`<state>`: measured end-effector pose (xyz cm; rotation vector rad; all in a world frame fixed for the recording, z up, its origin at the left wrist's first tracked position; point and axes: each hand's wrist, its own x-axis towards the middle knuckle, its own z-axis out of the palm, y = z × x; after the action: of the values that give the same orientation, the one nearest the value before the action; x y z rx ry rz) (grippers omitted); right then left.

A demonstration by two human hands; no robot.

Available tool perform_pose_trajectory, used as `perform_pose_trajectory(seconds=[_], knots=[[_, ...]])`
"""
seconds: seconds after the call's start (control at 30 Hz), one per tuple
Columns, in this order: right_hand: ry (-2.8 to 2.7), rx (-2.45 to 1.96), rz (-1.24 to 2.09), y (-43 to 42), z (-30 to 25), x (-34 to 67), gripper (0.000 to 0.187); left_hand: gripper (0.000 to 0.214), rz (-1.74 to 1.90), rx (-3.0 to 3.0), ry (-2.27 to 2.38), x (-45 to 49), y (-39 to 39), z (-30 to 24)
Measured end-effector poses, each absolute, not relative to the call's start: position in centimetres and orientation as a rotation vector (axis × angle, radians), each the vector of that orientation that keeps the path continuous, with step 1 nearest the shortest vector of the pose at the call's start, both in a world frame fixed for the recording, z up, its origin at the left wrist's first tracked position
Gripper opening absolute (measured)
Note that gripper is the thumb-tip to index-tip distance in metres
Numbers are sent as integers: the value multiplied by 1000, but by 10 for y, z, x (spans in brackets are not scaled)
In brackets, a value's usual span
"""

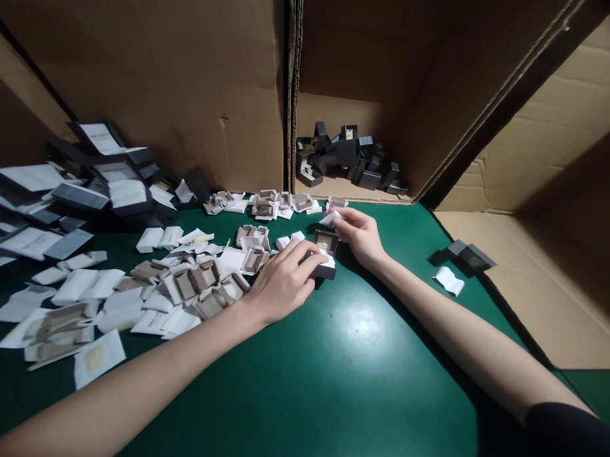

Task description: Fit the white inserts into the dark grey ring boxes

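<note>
My left hand (287, 277) is closed around a small black hinged box (326, 272) just above the green table. The box's lid stands up, and white padding shows inside beside my fingertips. At the far side of the box, my right hand (360, 234) pinches a small white piece (329, 219) that looks like paper or card between thumb and fingers. Close to my left hand lie folded white and grey-brown card inserts (256, 258).
White inserts and papers (177, 286) cover the left of the green table (311, 401). Open black boxes (123, 175) are heaped at far left. More black boxes (352, 153) lie inside a cardboard carton (369, 59). An open black box (469, 257) and white insert (449, 281) lie right.
</note>
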<state>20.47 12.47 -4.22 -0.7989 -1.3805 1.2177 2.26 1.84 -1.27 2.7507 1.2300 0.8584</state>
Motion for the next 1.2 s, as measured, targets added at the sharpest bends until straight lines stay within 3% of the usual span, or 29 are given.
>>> perform_pose_trajectory(seconds=[0.2,0.3,0.4,0.5,0.8,1.03,1.2], knots=[[-1336,-761,1270,115,-20,209,37,40,940,2747,1182,22,20,-16],[-1542,-799,1245,104,-5,216,29,40,943,2752,1173,22,21,-16],[-1907,-839,940,92,8,221,17,39,957,2750,1181,22,21,-16],[-2104,-820,648,83,14,221,18,39,965,2738,1169,22,21,-16],[-2161,-792,244,76,0,209,6,40,956,2768,1102,21,21,-16],[-2036,-807,303,82,-17,210,9,43,930,2799,1084,22,20,-16],[-1970,-881,531,82,-25,211,25,42,923,2801,1101,22,20,-16]])
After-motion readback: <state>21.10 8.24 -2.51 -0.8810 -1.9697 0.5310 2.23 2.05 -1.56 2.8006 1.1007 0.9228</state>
